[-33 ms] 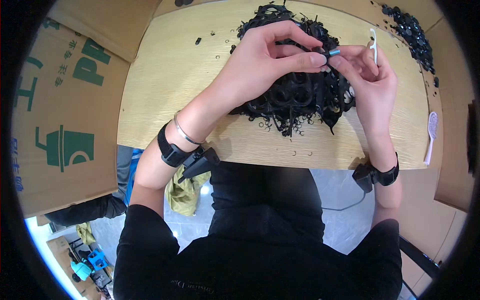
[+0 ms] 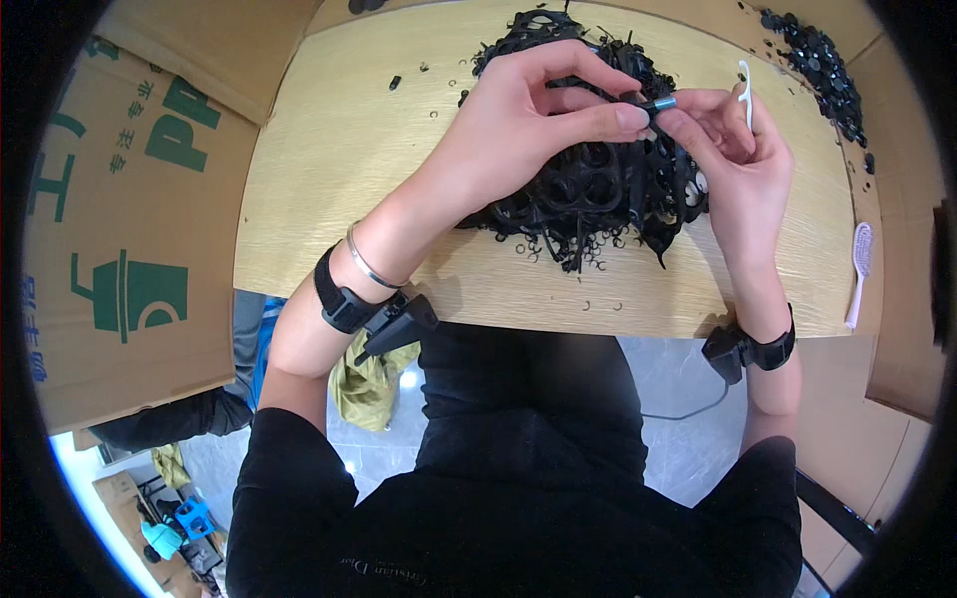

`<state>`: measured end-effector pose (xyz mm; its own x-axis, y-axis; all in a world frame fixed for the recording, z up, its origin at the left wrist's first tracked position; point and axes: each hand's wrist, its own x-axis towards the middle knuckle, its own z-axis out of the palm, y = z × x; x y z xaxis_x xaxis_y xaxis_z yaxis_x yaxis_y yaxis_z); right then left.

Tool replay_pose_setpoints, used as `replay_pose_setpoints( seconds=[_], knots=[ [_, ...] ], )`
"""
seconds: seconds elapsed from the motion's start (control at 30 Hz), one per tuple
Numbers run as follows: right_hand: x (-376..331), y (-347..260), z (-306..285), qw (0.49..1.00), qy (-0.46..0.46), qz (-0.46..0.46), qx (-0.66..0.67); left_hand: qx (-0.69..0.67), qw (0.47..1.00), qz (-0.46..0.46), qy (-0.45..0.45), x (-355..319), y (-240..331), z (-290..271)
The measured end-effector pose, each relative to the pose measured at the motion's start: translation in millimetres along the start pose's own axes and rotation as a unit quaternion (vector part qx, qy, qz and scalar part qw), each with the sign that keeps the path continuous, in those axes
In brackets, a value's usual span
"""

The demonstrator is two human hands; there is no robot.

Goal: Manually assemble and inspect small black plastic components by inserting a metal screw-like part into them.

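Over a heap of black rubber-like parts [image 2: 593, 184], my two hands meet at the fingertips. My left hand [image 2: 518, 115] is closed in a pinch on a small black part [image 2: 635, 98]. A short shiny blue piece [image 2: 665, 104] sticks out from this part toward the right; whether the two are joined cannot be made out. The thumb and forefinger of my right hand [image 2: 746, 169] are closed beside the blue piece. Between its other fingers, my right hand also holds a slim white plastic stick [image 2: 747, 85], upright, its lower end hidden.
The heap lies on a pale wooden table [image 2: 339, 159], with tiny black rings [image 2: 588, 264] scattered along its near edge. A second pile of small black pieces [image 2: 822, 75] is at the far right, and a pale purple brush [image 2: 860, 269] below it. Cardboard walls [image 2: 140, 229] stand at both sides.
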<state>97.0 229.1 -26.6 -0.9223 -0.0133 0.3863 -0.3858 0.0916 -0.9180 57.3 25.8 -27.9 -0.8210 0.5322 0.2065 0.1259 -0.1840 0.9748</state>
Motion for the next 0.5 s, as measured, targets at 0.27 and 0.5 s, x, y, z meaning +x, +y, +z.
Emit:
replay_pose_setpoints(
  seconds=[0.27,0.5],
  knots=[
    [1.8,4.1,-0.1,0.990,0.084,-0.111,0.009,0.069,0.997,0.037,0.014,1.1,0.0,-1.2],
    [8.6,7.3,-13.2,0.958,0.221,-0.174,-0.057,0.017,0.999,0.021,0.028,2.4,1.2,-1.9]
  ],
)
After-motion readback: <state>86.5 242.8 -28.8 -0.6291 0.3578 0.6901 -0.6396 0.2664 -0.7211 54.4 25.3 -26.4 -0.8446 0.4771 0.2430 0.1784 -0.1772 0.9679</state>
